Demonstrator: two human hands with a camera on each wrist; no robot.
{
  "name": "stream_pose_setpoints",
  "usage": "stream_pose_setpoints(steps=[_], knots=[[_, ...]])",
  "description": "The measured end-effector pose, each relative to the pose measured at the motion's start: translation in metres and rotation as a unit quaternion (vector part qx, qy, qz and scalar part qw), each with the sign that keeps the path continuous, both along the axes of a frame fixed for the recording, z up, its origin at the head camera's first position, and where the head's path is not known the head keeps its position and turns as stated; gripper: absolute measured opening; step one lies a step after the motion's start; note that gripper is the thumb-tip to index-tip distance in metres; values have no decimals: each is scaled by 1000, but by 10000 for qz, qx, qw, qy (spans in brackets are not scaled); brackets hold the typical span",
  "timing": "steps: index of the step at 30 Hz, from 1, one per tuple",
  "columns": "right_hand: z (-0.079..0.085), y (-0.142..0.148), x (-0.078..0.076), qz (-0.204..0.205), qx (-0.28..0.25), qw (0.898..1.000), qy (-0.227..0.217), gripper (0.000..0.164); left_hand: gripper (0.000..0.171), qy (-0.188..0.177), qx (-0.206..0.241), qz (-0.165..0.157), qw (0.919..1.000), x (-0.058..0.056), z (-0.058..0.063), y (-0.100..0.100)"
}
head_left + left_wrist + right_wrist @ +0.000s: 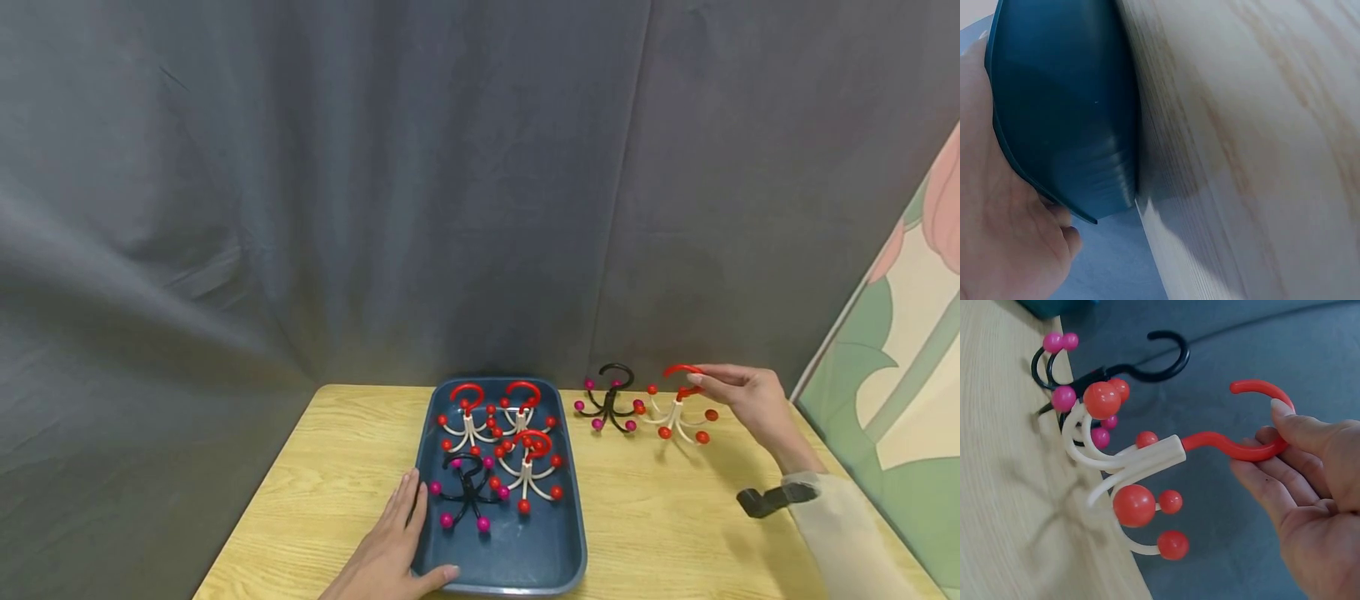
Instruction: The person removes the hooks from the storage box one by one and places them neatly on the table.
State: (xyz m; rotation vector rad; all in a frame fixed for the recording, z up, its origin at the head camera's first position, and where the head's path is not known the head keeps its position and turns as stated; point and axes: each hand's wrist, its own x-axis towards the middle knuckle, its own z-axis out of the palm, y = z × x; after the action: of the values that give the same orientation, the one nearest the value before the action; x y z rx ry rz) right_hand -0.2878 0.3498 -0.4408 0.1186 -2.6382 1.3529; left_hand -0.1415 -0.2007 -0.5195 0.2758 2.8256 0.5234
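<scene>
A white, many-armed, plastic-looking hanger point(1160, 455) with red hook point(1210, 438) and balls point(1134, 505) is pinched by the right hand point(753, 406), stem nearly upright; at its eight o'clock, the dark-blue rectangular tray point(517, 557) is touched by the left hand point(393, 542), fingers straight, well apart from the hanger.

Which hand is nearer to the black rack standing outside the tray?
Right. The right hand grips the red hook of a white rack just right of the black rack; the left hand touches the near-left corner of the tray, farther away.
</scene>
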Motion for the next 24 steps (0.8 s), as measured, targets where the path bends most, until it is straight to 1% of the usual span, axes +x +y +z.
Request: stream_pose_setpoints(steps=[6, 12, 17, 24], knots=[[-12, 3, -11, -112, -159, 9998, -68, 55, 126, -26, 69, 42, 10000, 1, 0, 0], [-23, 3, -22, -71, -217, 9997, 31, 56, 125, -2, 44, 19, 10000, 1, 0, 0], [-28, 1, -27, -15, -218, 9997, 48, 55, 124, 7, 52, 40, 10000, 0, -1, 0], [-36, 2, -33, -45, -145, 9998, -116, 59, 124, -35, 76, 92, 9999, -1, -1, 0]])
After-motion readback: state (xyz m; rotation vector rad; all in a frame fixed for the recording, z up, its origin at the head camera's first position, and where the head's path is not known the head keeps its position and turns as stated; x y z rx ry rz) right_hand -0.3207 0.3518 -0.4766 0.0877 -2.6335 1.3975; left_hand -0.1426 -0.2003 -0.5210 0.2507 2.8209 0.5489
